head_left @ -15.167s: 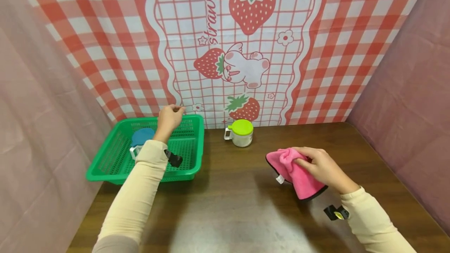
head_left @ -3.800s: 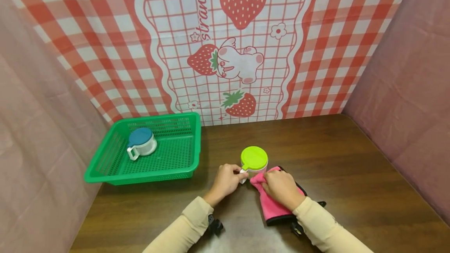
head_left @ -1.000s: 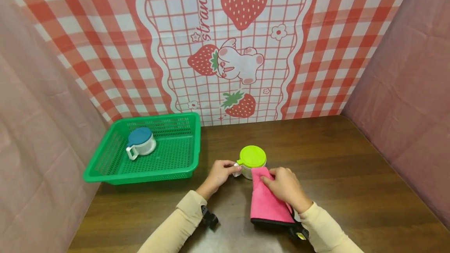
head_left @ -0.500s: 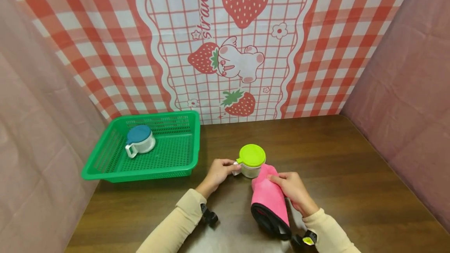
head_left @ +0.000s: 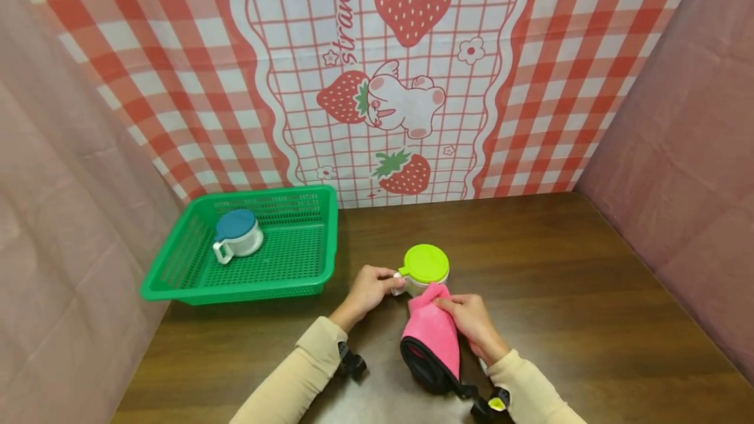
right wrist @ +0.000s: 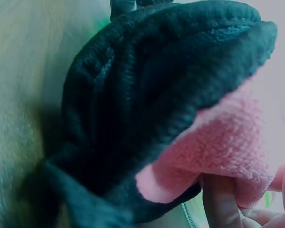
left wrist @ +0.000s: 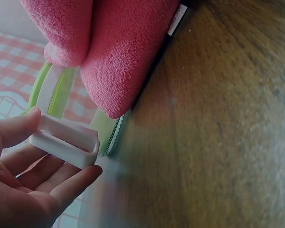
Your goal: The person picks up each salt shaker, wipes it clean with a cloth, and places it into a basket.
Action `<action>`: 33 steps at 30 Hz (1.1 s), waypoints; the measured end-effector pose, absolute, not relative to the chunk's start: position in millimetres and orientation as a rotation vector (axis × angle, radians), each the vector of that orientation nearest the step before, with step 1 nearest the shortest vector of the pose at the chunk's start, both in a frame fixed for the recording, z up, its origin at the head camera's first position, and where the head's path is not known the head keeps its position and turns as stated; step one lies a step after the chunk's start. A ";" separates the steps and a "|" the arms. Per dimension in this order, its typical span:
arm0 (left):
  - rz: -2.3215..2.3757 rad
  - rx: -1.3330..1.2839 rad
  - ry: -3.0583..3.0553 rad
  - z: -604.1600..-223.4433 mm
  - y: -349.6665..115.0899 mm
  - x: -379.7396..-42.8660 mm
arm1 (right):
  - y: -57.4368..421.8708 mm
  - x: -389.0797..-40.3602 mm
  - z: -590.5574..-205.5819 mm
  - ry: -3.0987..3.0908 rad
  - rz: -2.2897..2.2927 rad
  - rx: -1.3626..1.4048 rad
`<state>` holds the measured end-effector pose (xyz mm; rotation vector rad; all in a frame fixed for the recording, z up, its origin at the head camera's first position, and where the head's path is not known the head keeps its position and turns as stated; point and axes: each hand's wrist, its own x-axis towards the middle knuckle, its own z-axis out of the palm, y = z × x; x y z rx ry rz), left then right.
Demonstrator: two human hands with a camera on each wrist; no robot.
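Observation:
A small clear jar with a lime-green lid (head_left: 427,264) and a white handle (left wrist: 66,140) stands on the table in front of me. My left hand (head_left: 366,291) pinches that handle between thumb and fingers. In my right hand (head_left: 473,324) is a pink cloth with black edging (head_left: 432,335), bunched and gripped near its top. The cloth's upper end is against the jar's near side and hides part of it. In the right wrist view the black edging (right wrist: 180,85) fills much of the picture, and only some right-hand fingers (right wrist: 221,202) show.
At the left stands a green plastic basket (head_left: 328,241). Inside it sits a similar white-handled jar with a blue lid (head_left: 235,223). A wooden table (head_left: 548,267) lies under everything, with a red-checked strawberry curtain (head_left: 406,103) behind and pink curtains (head_left: 665,169) at both sides.
Over the last second the cloth has shifted and turned at the jar's near side, its black-edged end swinging left. Long before, the jar stood farther back and my left hand was over the basket.

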<state>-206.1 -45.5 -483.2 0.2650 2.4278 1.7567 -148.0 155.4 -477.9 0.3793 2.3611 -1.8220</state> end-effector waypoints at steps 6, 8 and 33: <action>1.662 0.352 2.554 -482.7 -46.0 -206.4 | 161.2 -151.5 -478.5 2.384 -1.817 0.394; 1.623 0.383 2.603 -482.9 -46.5 -206.6 | 163.8 -153.2 -478.3 2.383 -1.815 0.390; 1.611 0.317 2.583 -483.1 -48.3 -205.8 | 223.4 -178.9 -426.1 2.692 -1.525 0.215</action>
